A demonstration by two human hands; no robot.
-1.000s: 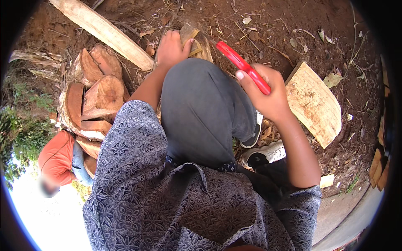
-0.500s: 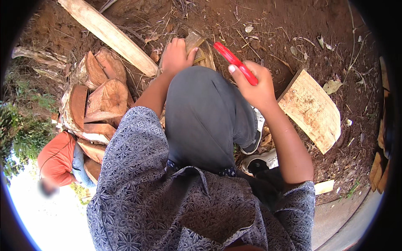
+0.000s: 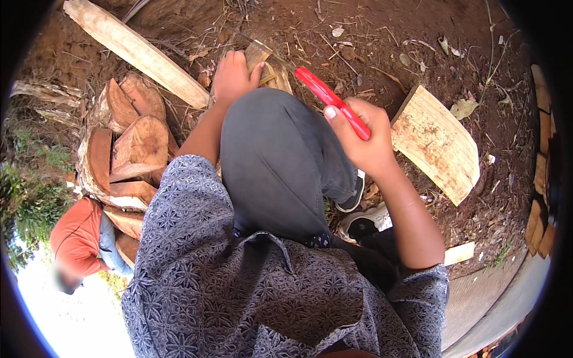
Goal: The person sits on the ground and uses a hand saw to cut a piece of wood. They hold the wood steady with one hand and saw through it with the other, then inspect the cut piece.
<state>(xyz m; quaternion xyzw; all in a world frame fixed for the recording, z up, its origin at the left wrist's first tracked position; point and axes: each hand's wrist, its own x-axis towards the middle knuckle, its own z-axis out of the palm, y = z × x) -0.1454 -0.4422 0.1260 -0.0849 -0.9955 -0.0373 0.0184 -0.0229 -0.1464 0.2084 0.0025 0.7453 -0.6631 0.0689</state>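
Note:
My right hand (image 3: 363, 134) is closed round the red handle of a saw (image 3: 325, 95), thumb lying along its top. Its thin dark blade, seen nearly edge-on, runs up and left across the end of a piece of wood (image 3: 278, 70). My left hand (image 3: 234, 77) grips that wood from its left side, fingers over the top and thumb toward the blade. My bent knee in grey trousers (image 3: 268, 155) hides the near part of the wood. How deep the blade sits cannot be made out.
Split logs (image 3: 140, 143) are heaped at the left, with a long pale plank (image 3: 137, 51) beyond them. A flat slab of wood (image 3: 439, 143) lies right of my right hand. Another person in an orange top (image 3: 77, 232) bends over at the far left. Dry leaves litter the brown soil.
My right hand and the saw handle have moved slightly back toward me, exposing more blade. My left hand stays on the wood. The whole view has shifted a little.

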